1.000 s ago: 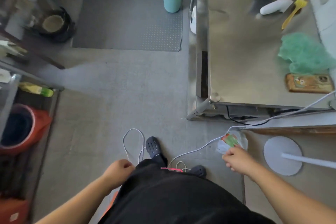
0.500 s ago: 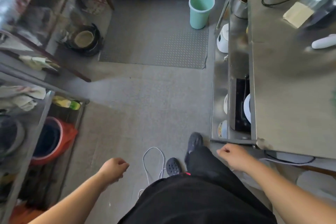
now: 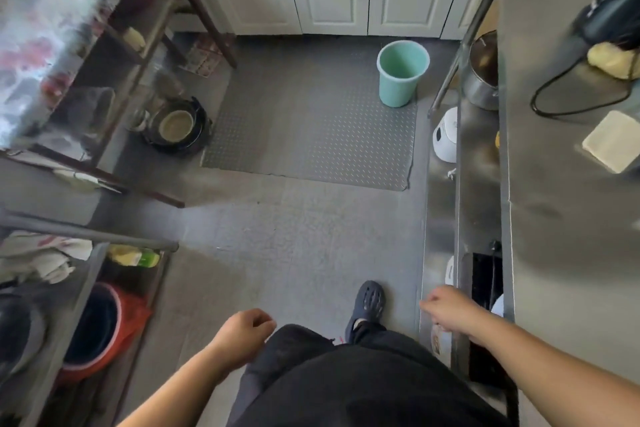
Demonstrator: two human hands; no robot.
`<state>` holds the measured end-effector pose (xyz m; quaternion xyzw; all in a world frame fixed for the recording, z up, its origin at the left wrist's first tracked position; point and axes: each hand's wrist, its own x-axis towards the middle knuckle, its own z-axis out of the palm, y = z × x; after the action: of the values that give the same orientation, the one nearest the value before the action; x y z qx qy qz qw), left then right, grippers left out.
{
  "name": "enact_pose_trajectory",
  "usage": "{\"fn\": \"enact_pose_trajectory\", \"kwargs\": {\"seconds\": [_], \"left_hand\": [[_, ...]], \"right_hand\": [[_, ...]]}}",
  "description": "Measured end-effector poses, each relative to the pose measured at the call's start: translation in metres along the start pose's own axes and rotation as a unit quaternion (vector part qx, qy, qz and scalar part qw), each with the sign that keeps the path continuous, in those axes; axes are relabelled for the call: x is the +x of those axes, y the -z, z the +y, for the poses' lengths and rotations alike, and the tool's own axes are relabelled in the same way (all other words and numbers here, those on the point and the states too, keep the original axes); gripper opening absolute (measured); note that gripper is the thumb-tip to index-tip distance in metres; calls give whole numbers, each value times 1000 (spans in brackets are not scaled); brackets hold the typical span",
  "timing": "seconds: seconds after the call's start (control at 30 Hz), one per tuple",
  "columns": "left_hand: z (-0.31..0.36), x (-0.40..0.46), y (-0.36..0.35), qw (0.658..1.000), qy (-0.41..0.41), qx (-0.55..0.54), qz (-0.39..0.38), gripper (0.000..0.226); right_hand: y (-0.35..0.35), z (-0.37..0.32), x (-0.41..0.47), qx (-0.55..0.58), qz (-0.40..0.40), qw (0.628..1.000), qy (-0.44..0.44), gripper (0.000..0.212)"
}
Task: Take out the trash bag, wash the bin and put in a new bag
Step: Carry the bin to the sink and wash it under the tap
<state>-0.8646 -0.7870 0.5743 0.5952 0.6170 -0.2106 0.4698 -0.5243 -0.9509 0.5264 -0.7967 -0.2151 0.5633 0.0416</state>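
The teal plastic bin (image 3: 401,73) stands upright on the grey mat (image 3: 311,135) at the far side of the floor, close to the white cabinets. Its inside shows bare teal, with no bag visible. My left hand (image 3: 242,333) hangs low in the middle with its fingers curled and nothing in it. My right hand (image 3: 446,308) is loosely curled beside the steel counter's lower shelf (image 3: 440,218) and also holds nothing. Both hands are far from the bin. My dark shoe (image 3: 367,302) is stepping forward.
The steel counter (image 3: 568,218) runs along the right, with a pot (image 3: 481,80) and a white cooker (image 3: 446,135) on shelves below it. On the left stand racks with a red bucket (image 3: 104,326) and a black pan (image 3: 176,125) on the floor. A floor lane runs between them.
The view has moved forward along the floor, so the bin looks nearer. A second ago my right hand held a small plastic packet by a white cable; now that hand holds nothing.
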Motion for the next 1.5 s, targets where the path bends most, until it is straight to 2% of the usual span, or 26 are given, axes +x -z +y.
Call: {"fn": "enact_pose_trajectory", "kwargs": {"seconds": [0.1,0.23,0.3,0.5,0.7,0.9,1.0,1.2,1.37,1.5], "left_hand": [[13,20,23,999,27,-16,23,13],[20,50,49,998,60,-12,9,14],[24,73,64,997,75,-16,4,13],[68,161,124,997,69,29,-34,13],[184,253,220,991,9,113,-64,16],[324,313,265,990,-88,100,-48,18],[377,332,267,984,-116,117,-72,17],[440,374,266,970,-98,197,-99,17],[468,402,279,983,-14,169,-73,20],[490,428,291,982,48,174,-59,21]], "right_hand": [[57,-40,26,6,26,999,17,20],[111,-82,63,139,96,986,16,16],[126,-98,79,165,112,980,12,13],[140,-118,102,136,76,986,-55,22],[147,-123,92,171,78,968,-166,24],[175,-143,110,278,87,934,-208,20],[198,-163,138,319,92,922,-201,20],[278,-211,211,289,75,940,-165,16],[376,-252,280,153,50,980,-120,31],[457,-292,342,87,54,991,-88,36]]}}
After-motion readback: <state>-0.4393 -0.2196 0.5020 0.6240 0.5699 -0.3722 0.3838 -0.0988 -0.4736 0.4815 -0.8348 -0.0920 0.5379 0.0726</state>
